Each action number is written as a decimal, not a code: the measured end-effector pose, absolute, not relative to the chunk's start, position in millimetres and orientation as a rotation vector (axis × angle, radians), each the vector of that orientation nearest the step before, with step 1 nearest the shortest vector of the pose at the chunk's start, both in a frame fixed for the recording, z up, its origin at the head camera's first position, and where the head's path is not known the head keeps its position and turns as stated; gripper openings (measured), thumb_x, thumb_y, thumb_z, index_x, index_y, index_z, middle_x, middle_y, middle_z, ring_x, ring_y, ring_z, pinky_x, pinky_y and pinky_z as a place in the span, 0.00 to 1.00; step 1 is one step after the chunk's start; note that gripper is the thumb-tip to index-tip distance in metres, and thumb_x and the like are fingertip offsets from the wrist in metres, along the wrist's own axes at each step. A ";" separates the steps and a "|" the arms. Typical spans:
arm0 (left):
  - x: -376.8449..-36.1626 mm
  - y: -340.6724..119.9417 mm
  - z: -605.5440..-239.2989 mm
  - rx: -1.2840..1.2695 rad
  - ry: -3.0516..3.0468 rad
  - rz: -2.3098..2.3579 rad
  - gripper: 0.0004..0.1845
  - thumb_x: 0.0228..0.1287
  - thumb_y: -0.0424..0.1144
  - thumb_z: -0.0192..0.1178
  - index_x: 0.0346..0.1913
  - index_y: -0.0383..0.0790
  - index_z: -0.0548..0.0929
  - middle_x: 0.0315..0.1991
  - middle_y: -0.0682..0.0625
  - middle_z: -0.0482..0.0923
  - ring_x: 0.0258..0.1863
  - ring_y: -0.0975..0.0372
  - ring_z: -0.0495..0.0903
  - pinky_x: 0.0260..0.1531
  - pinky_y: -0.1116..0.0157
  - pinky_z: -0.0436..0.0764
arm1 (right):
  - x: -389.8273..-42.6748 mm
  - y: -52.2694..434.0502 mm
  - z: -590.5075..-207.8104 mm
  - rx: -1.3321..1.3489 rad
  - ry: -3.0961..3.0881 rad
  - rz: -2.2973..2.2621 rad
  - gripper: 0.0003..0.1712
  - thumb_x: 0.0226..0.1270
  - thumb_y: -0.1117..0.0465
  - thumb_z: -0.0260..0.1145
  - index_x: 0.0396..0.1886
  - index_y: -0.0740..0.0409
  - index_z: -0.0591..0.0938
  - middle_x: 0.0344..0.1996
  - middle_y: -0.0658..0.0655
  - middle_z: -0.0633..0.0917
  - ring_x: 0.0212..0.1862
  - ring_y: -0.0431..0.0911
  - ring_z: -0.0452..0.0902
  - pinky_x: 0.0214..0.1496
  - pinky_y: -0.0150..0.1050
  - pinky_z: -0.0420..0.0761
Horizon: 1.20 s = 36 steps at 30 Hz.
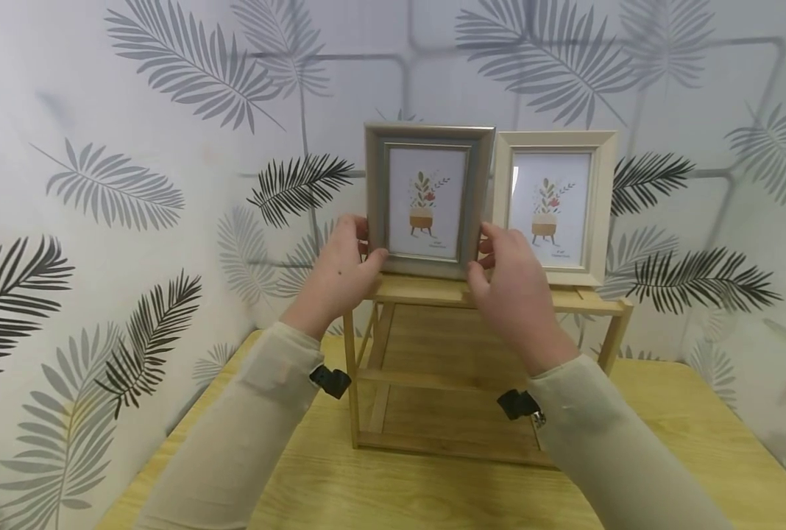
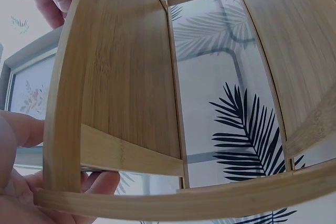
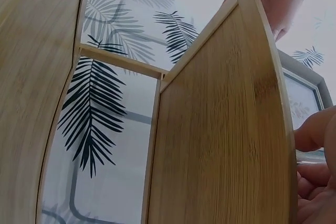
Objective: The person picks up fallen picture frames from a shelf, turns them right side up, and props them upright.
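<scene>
Grey picture frame (image 1: 426,200) upright on the shelf (image 1: 433,292), just left of the cream frame (image 1: 553,206). Left hand (image 1: 340,274) and right hand (image 1: 508,283) pinch its 2 lower side edges; likely light, rigid, glass-fronted, so fragile.

Both arms reach forward in pale sleeves; the left hand (image 1: 336,269) and right hand (image 1: 508,283) curl their fingers inward, facing each other.

Between the fingers of both hands is a grey-silver picture frame (image 1: 428,200) around a white print of a red and green plant in a tan pot. Just past the right hand's fingers, a cream frame (image 1: 555,206) bears the same print. The shelf (image 1: 433,293) under the fingertips is light bamboo, as is the table (image 1: 380,486). The wallpaper (image 1: 168,147) is white with grey and black palm leaves. The sleeves (image 1: 247,434) are beige.
</scene>
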State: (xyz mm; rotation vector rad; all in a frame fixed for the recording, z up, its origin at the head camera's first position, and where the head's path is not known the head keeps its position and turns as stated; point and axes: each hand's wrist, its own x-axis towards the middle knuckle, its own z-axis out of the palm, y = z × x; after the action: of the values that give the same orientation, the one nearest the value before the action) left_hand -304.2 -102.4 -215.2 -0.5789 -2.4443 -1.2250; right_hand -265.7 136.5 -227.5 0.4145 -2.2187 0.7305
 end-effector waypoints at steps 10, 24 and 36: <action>-298.6 -98.0 -217.9 -0.578 -2.443 -1.149 0.28 0.75 0.46 0.56 0.69 0.37 0.62 0.59 0.46 0.71 0.57 0.58 0.74 0.53 0.59 0.79 | -267.6 139.6 -228.1 0.355 -2.251 0.893 0.33 0.69 0.66 0.65 0.72 0.65 0.65 0.49 0.61 0.78 0.49 0.52 0.79 0.49 0.48 0.82; -297.0 -96.1 -217.0 -0.629 -2.431 -1.126 0.32 0.74 0.43 0.58 0.74 0.36 0.61 0.59 0.46 0.72 0.55 0.57 0.76 0.53 0.59 0.79 | -266.6 144.1 -222.5 0.345 -2.297 1.017 0.34 0.70 0.64 0.64 0.73 0.65 0.64 0.51 0.60 0.75 0.51 0.52 0.75 0.52 0.49 0.80; -295.7 -97.5 -214.7 -0.645 -2.486 -1.063 0.38 0.74 0.47 0.58 0.78 0.36 0.56 0.65 0.44 0.69 0.59 0.55 0.75 0.58 0.57 0.77 | -265.2 144.4 -222.0 0.383 -2.328 0.974 0.37 0.71 0.63 0.63 0.76 0.65 0.61 0.53 0.62 0.72 0.52 0.54 0.72 0.54 0.50 0.78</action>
State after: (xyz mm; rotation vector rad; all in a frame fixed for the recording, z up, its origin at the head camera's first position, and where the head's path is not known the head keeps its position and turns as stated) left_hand -295.7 -97.5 -214.7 -0.6451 -2.4857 -1.0626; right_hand -265.2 144.4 -222.0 0.3829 -2.3281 0.9737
